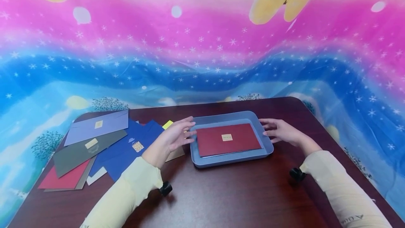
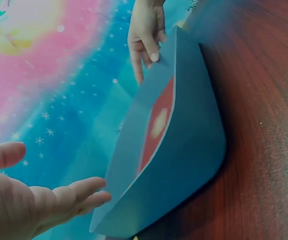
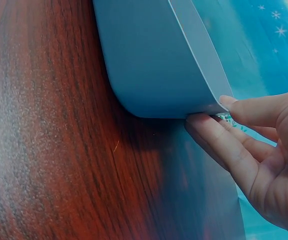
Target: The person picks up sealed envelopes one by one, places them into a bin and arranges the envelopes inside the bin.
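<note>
A shallow blue-grey tray (image 1: 232, 159) sits on the table, holding a dark red envelope (image 1: 227, 145) with a small cream label. Under that envelope a paler edge shows at the front. At the tray's left end is my left hand (image 1: 175, 136), its fingertips right at the rim. The left wrist view shows this hand (image 2: 38, 200) with thumb spread well away from the straight fingers. My right hand (image 1: 284, 132) is at the opposite end. In the right wrist view its thumb (image 3: 259, 110) lies over the rim while the fingers (image 3: 224, 140) meet the outer wall, lightly pinching it.
Several envelopes overlap on the table's left side: a lavender one (image 1: 96, 127), a dark grey one (image 1: 72, 154), a red one (image 1: 60, 177) and blue ones (image 1: 118, 157). A yellow piece (image 1: 167, 124) peeks out behind my left hand. A patterned cloth (image 1: 202, 45) hangs behind the dark wooden table (image 1: 227, 200).
</note>
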The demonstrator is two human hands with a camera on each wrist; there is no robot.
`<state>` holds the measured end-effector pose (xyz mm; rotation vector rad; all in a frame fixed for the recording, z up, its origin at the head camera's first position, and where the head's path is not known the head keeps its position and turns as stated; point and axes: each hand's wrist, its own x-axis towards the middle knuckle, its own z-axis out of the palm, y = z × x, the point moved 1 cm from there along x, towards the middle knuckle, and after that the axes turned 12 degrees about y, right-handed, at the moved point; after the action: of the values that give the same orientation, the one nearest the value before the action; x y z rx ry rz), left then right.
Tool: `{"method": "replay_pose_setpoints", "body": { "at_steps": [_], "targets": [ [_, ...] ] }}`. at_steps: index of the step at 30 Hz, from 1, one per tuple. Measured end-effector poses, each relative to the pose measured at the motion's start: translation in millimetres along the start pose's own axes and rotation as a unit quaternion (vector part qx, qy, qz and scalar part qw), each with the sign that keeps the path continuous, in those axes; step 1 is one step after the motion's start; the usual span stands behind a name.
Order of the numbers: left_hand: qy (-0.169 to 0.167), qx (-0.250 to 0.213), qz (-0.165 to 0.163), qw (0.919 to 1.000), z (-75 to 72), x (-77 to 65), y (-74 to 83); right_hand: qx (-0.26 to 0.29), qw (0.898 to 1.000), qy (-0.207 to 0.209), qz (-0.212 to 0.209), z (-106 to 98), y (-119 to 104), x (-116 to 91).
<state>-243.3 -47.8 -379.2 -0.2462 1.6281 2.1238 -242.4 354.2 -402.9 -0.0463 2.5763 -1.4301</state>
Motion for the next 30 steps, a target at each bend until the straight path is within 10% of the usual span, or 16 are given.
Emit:
{"method": "replay_pose_setpoints", "body": {
  "at_steps": [15,30],
  "targets": [
    [-0.004,-0.009,0.046,0.9989,-30.8,-16.1,23.3,-0.002,1.0,-0.002,-0.002,0,1,1],
    [-0.012,0.125,0.102,0.9867,-86.7,-39.2,35.8,-0.005,1.0,-0.002,-0.004,0,0,1]
  ]
}}
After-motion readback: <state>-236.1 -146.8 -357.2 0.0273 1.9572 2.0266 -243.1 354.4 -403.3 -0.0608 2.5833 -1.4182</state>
